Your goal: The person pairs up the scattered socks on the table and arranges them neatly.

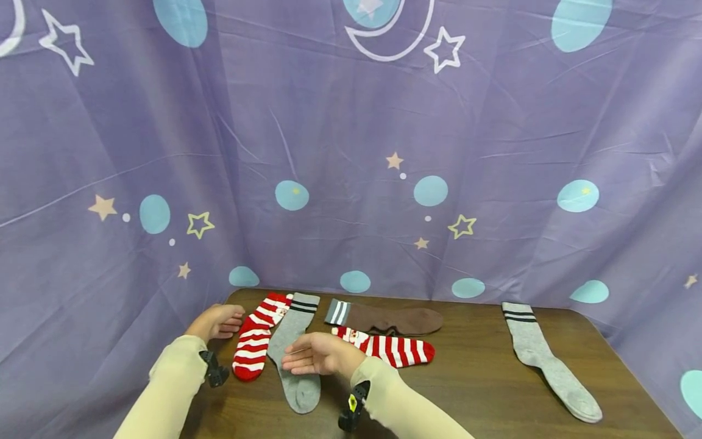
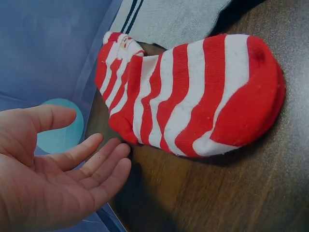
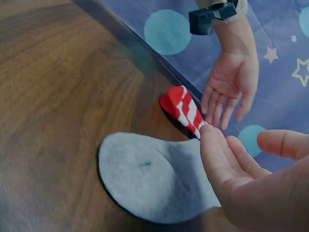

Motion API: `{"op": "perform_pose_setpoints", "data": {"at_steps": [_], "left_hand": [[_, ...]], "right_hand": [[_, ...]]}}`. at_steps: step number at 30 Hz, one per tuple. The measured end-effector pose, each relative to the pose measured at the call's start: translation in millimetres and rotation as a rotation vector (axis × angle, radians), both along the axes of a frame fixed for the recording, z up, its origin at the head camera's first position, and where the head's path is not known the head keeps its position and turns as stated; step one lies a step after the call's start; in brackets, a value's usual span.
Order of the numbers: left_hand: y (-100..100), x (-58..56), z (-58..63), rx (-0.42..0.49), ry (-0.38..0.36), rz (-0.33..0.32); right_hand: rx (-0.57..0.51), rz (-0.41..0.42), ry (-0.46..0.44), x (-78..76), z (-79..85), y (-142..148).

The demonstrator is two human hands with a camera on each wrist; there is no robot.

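My left hand is held beside a red-and-white striped sock at the table's left, fingers relaxed and holding nothing. In the left wrist view that striped sock lies flat, with a Santa face near its cuff. Over the foot part of a grey sock with black cuff stripes hovers my right hand, its fingers extended and nothing in them. The right wrist view shows the grey sock's toe just past those fingers.
A brown sock with a grey-and-white cuff lies at the back middle. In front of it is a second striped Santa sock. Another grey sock lies at the right of the wooden table. A purple curtain hangs behind.
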State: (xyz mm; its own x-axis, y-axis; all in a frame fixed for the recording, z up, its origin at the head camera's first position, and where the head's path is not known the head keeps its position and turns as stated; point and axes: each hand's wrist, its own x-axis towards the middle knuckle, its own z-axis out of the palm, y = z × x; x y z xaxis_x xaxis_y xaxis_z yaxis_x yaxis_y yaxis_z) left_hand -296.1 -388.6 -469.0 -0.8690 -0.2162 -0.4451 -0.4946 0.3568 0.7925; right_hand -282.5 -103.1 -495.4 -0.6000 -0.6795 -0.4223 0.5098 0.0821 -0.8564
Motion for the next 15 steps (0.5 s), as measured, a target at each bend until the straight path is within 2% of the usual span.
{"op": "perform_pose_setpoints", "data": {"at_steps": [7,15], "left_hand": [[-3.8,-3.0,-0.1,0.021,-0.001,0.018],[-12.1,-1.2,1.4,0.057,-0.014,0.016]], "right_hand": [[-0.025,0.002,-0.024,7.2,-6.6,-12.8],[-0.045,-0.001,-0.064,15.7,-15.0,-33.1]]}}
